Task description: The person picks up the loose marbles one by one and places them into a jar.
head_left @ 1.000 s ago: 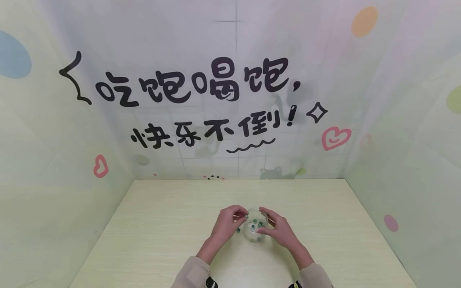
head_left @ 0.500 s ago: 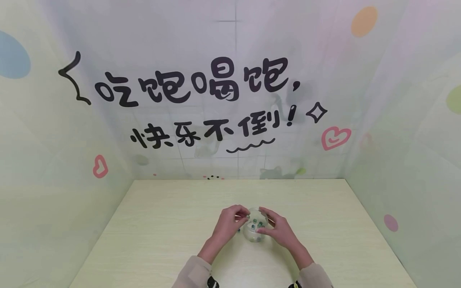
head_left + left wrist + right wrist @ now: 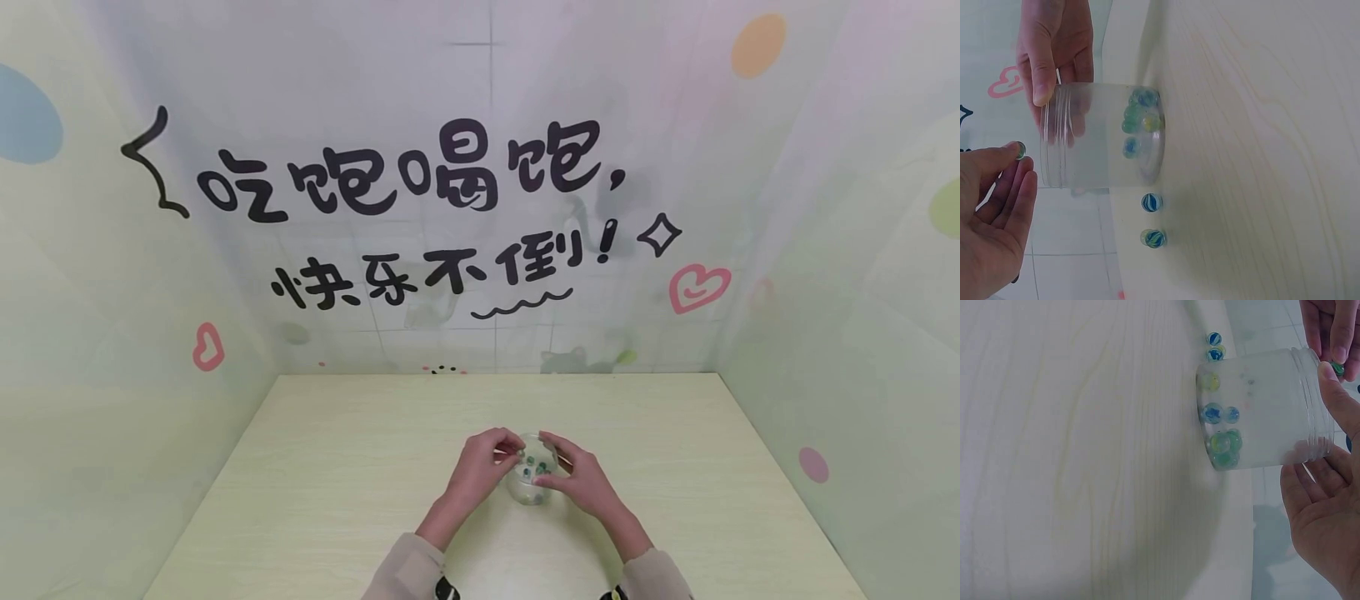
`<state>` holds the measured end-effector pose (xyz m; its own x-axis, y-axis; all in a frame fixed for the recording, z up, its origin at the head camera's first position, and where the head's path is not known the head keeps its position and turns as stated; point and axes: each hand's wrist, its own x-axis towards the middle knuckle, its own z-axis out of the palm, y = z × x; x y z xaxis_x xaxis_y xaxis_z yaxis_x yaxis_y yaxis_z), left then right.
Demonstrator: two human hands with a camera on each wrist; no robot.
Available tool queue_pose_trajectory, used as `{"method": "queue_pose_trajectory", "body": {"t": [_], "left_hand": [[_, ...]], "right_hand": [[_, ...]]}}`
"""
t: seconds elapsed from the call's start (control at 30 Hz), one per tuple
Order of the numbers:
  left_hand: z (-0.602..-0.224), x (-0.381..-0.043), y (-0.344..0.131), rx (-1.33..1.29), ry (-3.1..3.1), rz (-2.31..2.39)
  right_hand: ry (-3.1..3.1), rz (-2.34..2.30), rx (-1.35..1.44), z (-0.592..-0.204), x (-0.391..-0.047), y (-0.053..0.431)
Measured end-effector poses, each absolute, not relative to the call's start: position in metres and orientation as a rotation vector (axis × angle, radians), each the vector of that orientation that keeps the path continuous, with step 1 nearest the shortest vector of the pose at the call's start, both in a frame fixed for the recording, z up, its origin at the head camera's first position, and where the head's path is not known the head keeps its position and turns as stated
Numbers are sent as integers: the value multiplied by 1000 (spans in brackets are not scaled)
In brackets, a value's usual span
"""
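A clear jar [image 3: 1094, 169] with a threaded rim stands upright on the table, its mouth uncovered. My right hand [image 3: 583, 477] grips it near the rim, thumb on the near side and fingers round the far side. Several blue, green and yellow marbles [image 3: 1213, 414] lie on the jar's bottom. Between thumb and fingertip, my left hand [image 3: 483, 462] pinches a green marble [image 3: 1020, 150] right at the jar's mouth. Outside the jar, on the left hand's side, a blue-striped marble [image 3: 1152, 202] and a blue-green marble [image 3: 1155, 239] rest on the table.
The pale wood-grain table [image 3: 337, 483] is enclosed by printed fabric walls at the back [image 3: 375, 342] and on both sides. The loose marbles sit close beside the jar's base, below the left hand.
My left hand has shifted slightly right with its marble, closer over the jar's mouth, and now covers the loose marbles in the head view. My right hand and the jar have stayed put.
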<state>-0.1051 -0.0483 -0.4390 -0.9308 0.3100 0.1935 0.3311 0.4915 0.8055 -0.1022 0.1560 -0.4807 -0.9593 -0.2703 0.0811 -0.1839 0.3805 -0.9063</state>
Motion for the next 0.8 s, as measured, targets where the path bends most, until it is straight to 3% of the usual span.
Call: {"method": "queue_pose_trajectory", "body": {"t": [0.8], "left_hand": [[-438, -104, -51, -549, -2695, -1449]], "right_hand": [[2515, -1691, -420, -478, -101, 156]]}}
